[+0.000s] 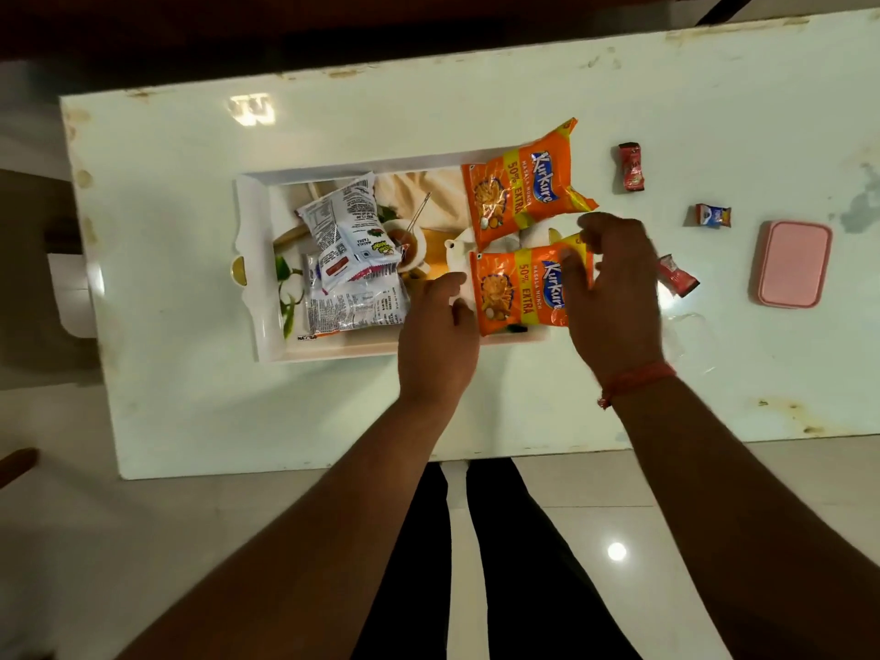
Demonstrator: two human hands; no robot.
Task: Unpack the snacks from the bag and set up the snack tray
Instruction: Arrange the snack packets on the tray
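A white tray [252, 297] with a printed base lies on the white table [190, 397]. Its left half holds two silver-white snack packets [343, 231], one overlapping the other. An orange Kurkure packet [519, 183] lies across the tray's far right corner. A second orange Kurkure packet [514, 292] lies in the near right part. My right hand [609, 288] grips this near packet's right end, fingers curled over it. My left hand [438, 331] rests at the packet's left edge, thumb and fingertips touching it.
Right of the tray lie three small wrapped sweets: a red one [631, 166], a blue-orange one [712, 215] and another red one [678, 277]. A pink lidded box [793, 264] sits further right. Crumpled clear plastic [690, 340] lies by my right wrist.
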